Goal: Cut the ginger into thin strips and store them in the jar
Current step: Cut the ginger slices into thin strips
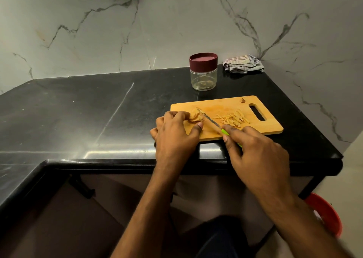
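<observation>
A wooden cutting board [261,103] lies near the counter's front edge. My left hand [174,136] pins a stack of ginger slices [195,116] on the board's left part. My right hand [255,155] grips a green-handled knife [211,121], its blade resting against the right side of the slices. A pile of thin ginger strips [233,118] lies right of the blade. A small ginger scrap [242,100] sits at the board's far edge. Behind the board stands a clear jar [203,79] with a maroon lid [203,61] on it.
A folded striped cloth [243,63] lies at the back right corner of the black counter [98,110]. The counter edge drops off to the right and front. A red bucket [326,214] stands on the floor at the lower right.
</observation>
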`<state>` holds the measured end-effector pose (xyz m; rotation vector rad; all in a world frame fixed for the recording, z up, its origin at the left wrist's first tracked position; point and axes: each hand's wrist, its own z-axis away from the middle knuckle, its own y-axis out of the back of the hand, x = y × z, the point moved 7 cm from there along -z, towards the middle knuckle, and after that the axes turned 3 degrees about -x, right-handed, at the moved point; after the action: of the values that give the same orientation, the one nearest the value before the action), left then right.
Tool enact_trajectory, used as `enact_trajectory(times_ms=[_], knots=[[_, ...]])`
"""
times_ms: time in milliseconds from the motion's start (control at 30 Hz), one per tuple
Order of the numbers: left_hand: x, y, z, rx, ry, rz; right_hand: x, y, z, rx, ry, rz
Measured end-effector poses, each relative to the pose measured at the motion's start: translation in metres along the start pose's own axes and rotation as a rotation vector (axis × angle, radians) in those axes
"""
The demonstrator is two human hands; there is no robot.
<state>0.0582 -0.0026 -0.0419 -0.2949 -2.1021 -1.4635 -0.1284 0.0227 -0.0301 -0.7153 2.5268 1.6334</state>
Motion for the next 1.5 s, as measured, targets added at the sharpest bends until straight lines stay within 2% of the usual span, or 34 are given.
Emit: enact_trajectory(times_ms=[233, 467, 767, 1067, 1267, 1367, 1500], knots=[[0.000, 0.000, 0.000, 0.007, 0.006, 0.023, 0.006, -0.006, -0.003, 0.017, -0.023, 0.023], [-0.001, 0.000, -0.014, -0.054, 0.110, 0.059, 0.009, -0.006, -0.003, 0.011, -0.024, 0.009], [-0.008, 0.013, 0.002, 0.225, 0.038, 0.256, 0.007, -0.004, 0.000, 0.011, -0.035, 0.001], [-0.009, 0.011, 0.004, 0.233, -0.007, 0.267, 0.006, -0.003, 0.001, 0.019, -0.028, 0.010], [-0.011, 0.017, 0.008, 0.323, -0.001, 0.336, 0.005, -0.001, 0.002, 0.026, -0.025, 0.007], [-0.007, 0.018, 0.009, 0.287, -0.070, 0.366, 0.004, -0.001, 0.002, 0.019, -0.018, -0.004], [0.005, 0.015, 0.011, 0.156, -0.156, 0.244, 0.003, 0.002, 0.009, 0.008, 0.010, -0.072]])
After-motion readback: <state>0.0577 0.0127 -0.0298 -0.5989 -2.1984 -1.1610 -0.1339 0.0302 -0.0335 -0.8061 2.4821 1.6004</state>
